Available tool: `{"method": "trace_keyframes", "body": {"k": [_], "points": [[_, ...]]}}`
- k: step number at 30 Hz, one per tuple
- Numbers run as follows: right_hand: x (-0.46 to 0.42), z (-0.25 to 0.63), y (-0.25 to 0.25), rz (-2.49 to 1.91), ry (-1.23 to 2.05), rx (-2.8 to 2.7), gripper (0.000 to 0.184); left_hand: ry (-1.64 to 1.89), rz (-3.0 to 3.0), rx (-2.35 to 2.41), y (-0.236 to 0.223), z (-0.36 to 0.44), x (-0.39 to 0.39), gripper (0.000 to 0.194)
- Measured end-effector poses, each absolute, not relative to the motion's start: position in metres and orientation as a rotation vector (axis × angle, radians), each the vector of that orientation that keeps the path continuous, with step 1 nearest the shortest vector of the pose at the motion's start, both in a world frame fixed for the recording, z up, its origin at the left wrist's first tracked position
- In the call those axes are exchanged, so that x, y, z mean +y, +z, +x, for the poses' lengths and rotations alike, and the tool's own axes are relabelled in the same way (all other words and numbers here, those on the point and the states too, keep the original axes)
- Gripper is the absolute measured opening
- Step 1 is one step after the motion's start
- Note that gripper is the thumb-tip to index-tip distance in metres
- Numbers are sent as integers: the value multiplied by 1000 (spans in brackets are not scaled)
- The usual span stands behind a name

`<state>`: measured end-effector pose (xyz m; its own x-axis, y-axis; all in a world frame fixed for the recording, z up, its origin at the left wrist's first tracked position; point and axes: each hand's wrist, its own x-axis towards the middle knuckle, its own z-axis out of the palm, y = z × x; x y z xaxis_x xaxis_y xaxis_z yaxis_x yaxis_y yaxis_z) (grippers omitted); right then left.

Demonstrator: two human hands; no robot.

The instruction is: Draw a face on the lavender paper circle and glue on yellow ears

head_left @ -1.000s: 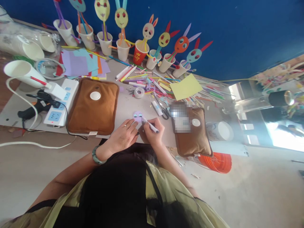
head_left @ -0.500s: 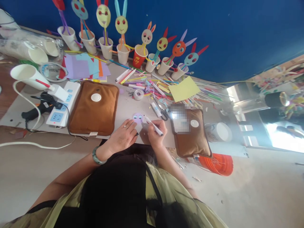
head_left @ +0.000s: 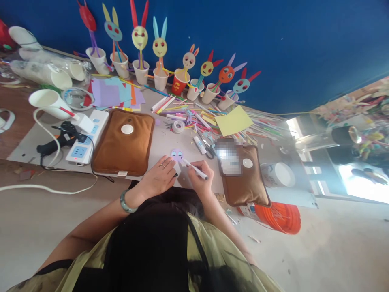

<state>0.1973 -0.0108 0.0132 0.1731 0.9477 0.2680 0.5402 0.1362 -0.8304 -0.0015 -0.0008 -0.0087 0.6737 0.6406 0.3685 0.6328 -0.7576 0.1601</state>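
A small lilac paper disc [head_left: 177, 155] with two drawn eyes lies on the table. My left hand [head_left: 160, 175], palm down, rests its fingertips at the disc's lower left edge. A small black piece that looks like a marker cap [head_left: 175, 175] sticks out by its thumb, partly hidden. My right hand [head_left: 200, 178] is closed round a white marker [head_left: 197, 170] with a black end. The marker slants, its tip by the disc's lower right edge; whether it touches the paper I cannot tell.
Paper cups [head_left: 160, 79] holding rabbit-faced figures line the blue wall. Loose markers [head_left: 164, 104], a tape roll [head_left: 178, 126], scissors [head_left: 209, 150] and yellow paper [head_left: 234, 121] lie beyond my hands. Brown cushioned pads [head_left: 123, 146] flank me; a power strip [head_left: 86, 140] stands left.
The whole view has shifted, so the table sits slightly lower in it. My right hand's marker tip has moved down from the disc's upper right to its lower right edge.
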Motion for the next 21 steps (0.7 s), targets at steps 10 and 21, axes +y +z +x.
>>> {"method": "trace_keyframes", "body": {"k": [10,21], "points": [[-7,193,5,-1518,543,-1491,9,604,2882,1090,-4,-2,-1,19],[-8,191,11,-1555,522,-1477,8,573,2853,1057,-4,-3,0,22]]}}
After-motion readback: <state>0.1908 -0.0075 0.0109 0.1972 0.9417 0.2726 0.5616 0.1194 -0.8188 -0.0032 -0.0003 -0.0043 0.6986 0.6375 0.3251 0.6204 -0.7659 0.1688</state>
